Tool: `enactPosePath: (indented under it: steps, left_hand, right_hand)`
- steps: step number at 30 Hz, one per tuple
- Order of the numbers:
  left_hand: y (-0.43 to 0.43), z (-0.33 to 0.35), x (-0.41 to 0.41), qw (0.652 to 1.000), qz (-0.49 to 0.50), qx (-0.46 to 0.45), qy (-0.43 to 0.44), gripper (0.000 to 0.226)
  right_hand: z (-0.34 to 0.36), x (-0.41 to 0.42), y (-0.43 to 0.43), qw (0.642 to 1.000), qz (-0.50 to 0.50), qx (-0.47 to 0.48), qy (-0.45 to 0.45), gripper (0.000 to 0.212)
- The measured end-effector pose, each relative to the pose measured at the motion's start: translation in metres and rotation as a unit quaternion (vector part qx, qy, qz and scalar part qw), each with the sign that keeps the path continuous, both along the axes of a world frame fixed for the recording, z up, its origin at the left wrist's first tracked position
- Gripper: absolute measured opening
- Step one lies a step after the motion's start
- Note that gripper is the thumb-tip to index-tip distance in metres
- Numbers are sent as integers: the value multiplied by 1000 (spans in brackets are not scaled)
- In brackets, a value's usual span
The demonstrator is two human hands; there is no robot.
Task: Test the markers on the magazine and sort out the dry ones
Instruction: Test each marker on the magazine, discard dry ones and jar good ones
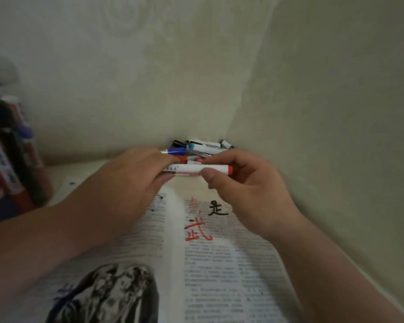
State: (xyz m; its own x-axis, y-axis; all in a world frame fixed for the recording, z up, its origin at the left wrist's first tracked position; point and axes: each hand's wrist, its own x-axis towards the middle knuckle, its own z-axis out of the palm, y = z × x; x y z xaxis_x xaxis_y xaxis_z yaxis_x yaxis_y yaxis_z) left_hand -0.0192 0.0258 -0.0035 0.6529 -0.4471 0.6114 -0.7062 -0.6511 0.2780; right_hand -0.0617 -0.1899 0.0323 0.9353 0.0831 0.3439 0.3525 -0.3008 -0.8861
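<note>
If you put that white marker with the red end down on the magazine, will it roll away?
It could well roll: the white marker looks like a smooth round tube. The open magazine dips along its fold, so it might settle there. It seems light and stiff: the left hand and right hand hold it level near its ends without it bending.

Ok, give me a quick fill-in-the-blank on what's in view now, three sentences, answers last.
1. The marker gripped by the left hand and right hand has a white barrel and a ____ end.
2. The pile of markers lies beyond the hands in the ____ where the walls meet.
3. On the magazine, the handwritten character beside the right hand is in ____ ink; the larger character is red.
Missing words: red; corner; black.
</note>
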Motion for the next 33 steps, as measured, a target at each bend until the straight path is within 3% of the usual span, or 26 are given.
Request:
enactPosePath:
  steps: [4,9,15,22,25,28,31,33]
  left_hand:
    - [-6,1,-12,998,-42,-45,26,42]
    - [1,4,-16,987,-119,-55,94,30]
    - [0,7,-21,988,-109,-56,96,20]
    - [-6,15,-23,978,-105,-90,154,40]
    - [-6,18,-22,965,-130,-135,182,38]
    - [-2,9,-22,949,-131,-159,240,37]
    - [0,-4,-20,951,-123,-118,258,30]
    - [0,-6,-17,959,-110,-108,237,36]
  right_hand:
    - [7,-6,4,989,72,129,16,17]
    - [4,-10,9,992,90,87,6,13]
    - [4,-13,13,992,87,93,-2,14]
    - [7,-11,11,992,70,108,-13,12]
    - [14,-13,10,989,82,118,-28,11]
    - [25,-12,-1,977,-8,200,-68,15]
    - [36,-2,-33,928,-192,298,-117,24]
    - [38,4,-52,902,-259,329,-103,30]
